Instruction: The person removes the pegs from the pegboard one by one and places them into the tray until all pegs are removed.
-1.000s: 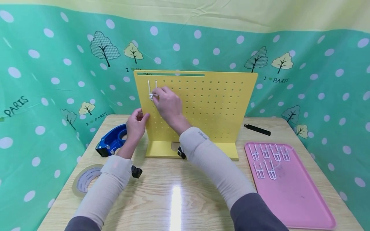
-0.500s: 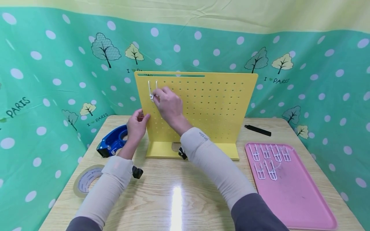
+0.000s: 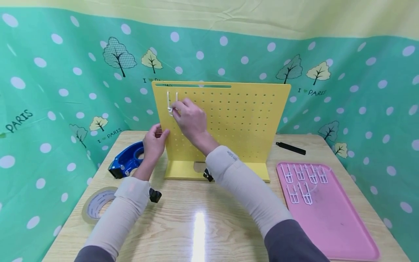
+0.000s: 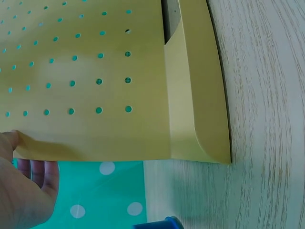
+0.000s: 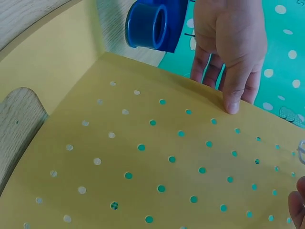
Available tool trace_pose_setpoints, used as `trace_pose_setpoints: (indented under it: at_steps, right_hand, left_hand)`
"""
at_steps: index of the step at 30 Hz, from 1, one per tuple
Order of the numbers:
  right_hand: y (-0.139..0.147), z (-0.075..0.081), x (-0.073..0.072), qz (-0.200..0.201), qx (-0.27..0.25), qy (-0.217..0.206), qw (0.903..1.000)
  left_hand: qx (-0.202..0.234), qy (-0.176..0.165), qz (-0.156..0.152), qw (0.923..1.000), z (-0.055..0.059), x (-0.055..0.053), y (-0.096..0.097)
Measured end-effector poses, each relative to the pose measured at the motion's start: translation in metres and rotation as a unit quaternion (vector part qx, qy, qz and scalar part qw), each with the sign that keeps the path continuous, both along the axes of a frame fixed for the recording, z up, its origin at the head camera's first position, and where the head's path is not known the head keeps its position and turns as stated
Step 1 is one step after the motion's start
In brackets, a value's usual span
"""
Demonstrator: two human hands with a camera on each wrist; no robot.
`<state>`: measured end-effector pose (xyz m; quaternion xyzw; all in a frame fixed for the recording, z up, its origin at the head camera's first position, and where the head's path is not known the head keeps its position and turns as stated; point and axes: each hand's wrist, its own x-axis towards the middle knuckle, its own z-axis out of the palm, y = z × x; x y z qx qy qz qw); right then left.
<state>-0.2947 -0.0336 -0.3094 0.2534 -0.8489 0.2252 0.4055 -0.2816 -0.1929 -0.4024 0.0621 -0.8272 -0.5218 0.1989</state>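
A yellow pegboard [image 3: 242,122] stands upright on its base. Near its upper left corner hangs a white wire hook [image 3: 168,100], its two prongs lying against the board. My right hand [image 3: 190,118] pinches the hook's lower part between thumb and fingers, which hide some of it. At the board's left edge my left hand [image 3: 154,143] grips with the thumb on the front and fingers behind; the left wrist view shows this hand [image 4: 24,191] too. In the right wrist view, only the right hand's fingertips [image 5: 297,205] show, at the right edge.
On the right, a pink tray [image 3: 337,225] bears several white wire hooks [image 3: 301,182]. Behind it lies a black pen-like object [image 3: 291,148]. A blue tape dispenser [image 3: 126,160] and a roll of tape [image 3: 95,207] sit left of the board. A patterned curtain [image 3: 229,54] hangs behind.
Both hands keep their places on the board and hook. The hook's lower end has shifted only slightly at the right hand's fingertips.
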Motion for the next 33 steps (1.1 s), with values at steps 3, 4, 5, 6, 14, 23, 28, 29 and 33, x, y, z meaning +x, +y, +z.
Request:
trace_pose_setpoints:
  at_steps: [3, 4, 5, 6, 14, 23, 28, 29, 33]
  right_hand:
    - [0.006, 0.000, 0.003, 0.003, -0.005, 0.011, 0.9999]
    - [0.009, 0.000, 0.004, 0.004, -0.005, 0.015, 0.9999]
    - [0.012, 0.000, 0.005, 0.006, -0.006, 0.017, 0.9998]
    - [0.015, -0.001, 0.006, 0.008, -0.007, 0.016, 0.9998]
    - [0.052, 0.004, 0.018, 0.035, -0.026, -0.066, 0.9968]
    - [0.113, 0.007, 0.031, 0.053, -0.056, -0.184, 0.9799]
    - [0.156, 0.002, 0.034, 0.049, -0.053, -0.194, 0.9783]
    - [0.165, 0.001, 0.035, 0.049, -0.049, -0.197, 0.9779]
    - [0.198, -0.002, 0.042, 0.041, -0.035, -0.219, 0.9743]
  left_hand:
    - [-0.003, 0.000, 0.001, 1.0000, 0.000, 0.000, 0.001]
    - [-0.002, -0.001, 0.001, 1.0000, 0.000, 0.000, 0.001]
    - [0.001, -0.003, 0.000, 1.0000, 0.000, 0.000, 0.001]
    - [0.003, -0.006, 0.001, 1.0000, 0.000, 0.000, 0.001]
    - [0.013, -0.017, 0.010, 0.9997, 0.001, 0.001, 0.001]
    - [0.015, -0.018, 0.011, 0.9997, 0.002, 0.001, 0.003]
    - [0.012, -0.022, 0.008, 0.9997, 0.002, 0.001, 0.003]
    - [0.012, -0.023, 0.008, 0.9996, 0.002, 0.002, 0.003]
    - [0.012, -0.021, 0.013, 0.9996, 0.002, 0.002, 0.005]
